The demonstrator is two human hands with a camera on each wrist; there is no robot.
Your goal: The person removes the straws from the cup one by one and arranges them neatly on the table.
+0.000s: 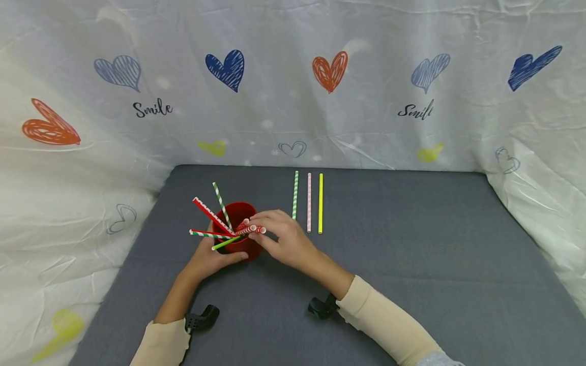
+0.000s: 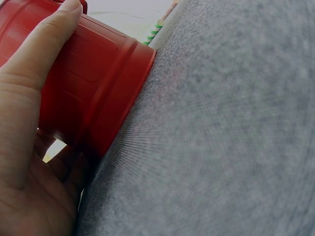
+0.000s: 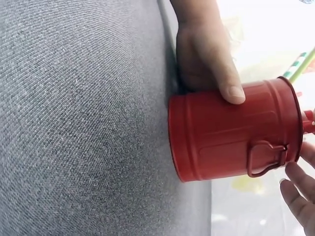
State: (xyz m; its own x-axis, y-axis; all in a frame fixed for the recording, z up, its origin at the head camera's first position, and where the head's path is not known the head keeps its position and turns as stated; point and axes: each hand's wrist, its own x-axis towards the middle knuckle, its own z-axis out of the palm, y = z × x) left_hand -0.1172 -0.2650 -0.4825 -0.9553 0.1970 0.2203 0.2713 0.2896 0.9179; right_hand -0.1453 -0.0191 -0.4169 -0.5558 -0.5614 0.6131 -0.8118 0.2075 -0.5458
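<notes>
A small red metal bucket [image 1: 251, 248] stands upright on the grey cloth, several paper straws leaning in it. My left hand [image 1: 208, 258] holds its near left side, the thumb [image 2: 47, 44] across the wall and the fingers behind it. At the right of the rim, my right hand [image 1: 288, 240] has its thumb and fingers around the ends of red-and-white straws [image 1: 245, 230]; its exact grip is partly hidden. Green-striped [image 1: 221, 203], red [image 1: 211, 213] and lime green [image 1: 224, 243] straws lean out to the left. In the right wrist view a wire handle [image 3: 266, 158] hangs on the bucket's side.
Beyond my right hand a green-striped straw [image 1: 295, 195], a pink straw [image 1: 309, 203] and a yellow straw [image 1: 321, 203] lie side by side on the grey table [image 1: 412, 244]. A white curtain [image 1: 274, 117] with printed hearts borders the back and sides.
</notes>
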